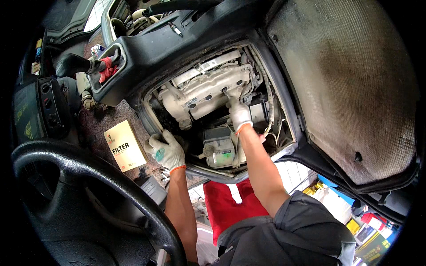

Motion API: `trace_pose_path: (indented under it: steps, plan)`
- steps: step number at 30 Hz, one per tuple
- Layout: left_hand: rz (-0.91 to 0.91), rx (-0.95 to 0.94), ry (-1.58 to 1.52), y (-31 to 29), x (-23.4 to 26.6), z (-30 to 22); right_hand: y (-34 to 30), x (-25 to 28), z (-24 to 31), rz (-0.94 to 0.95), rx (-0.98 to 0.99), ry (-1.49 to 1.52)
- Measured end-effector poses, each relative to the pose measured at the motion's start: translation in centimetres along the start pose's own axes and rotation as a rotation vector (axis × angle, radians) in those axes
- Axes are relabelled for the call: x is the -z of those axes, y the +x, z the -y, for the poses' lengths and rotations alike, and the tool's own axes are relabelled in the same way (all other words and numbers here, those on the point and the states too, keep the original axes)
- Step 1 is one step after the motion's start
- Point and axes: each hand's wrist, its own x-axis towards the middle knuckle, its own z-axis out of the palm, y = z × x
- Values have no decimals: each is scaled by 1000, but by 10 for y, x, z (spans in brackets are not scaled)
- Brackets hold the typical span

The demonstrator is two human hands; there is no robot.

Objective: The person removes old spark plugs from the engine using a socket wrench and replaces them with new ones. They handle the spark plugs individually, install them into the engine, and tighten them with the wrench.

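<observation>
My right hand (240, 115), in a white knit glove, reaches over a beige engine cover (202, 95) with round holes along it. Its fingers are closed at the right part of the cover, near one hole. A thin piece shows between fingertips and hole, too small to name. My left hand (166, 150), gloved too, rests at the left rim (148, 119) of the engine bay, thumb apart from the fingers, holding nothing I can see. Below the cover sits a battery-like box (218, 146) with a green mark. A spark plug (175, 29) lies on the dark console above.
A yellow filter box (125, 145) lies on carpet left of my left hand. The steering wheel (106, 181) is at lower left, the gear lever (71, 65) with a red cloth (108, 70) beyond it. A raised panel with silvery lining (346, 80) stands right.
</observation>
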Motion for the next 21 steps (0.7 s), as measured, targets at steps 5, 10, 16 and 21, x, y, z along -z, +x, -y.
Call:
trace_pose_path:
  steps: [5,10,16,21]
  plan:
    - [-64,-43,61,0,-3,7,-7,-8,-11,-34,70,-109]
    - [11,-36,-12,0,-2,0,24,16,-12,-190,531,-552]
    - [1,2,-1,1,2,-3,-18,-16,-6,-297,469,-734]
    - [-22,-12,34,1,-3,4,-1,-2,1,211,-88,267]
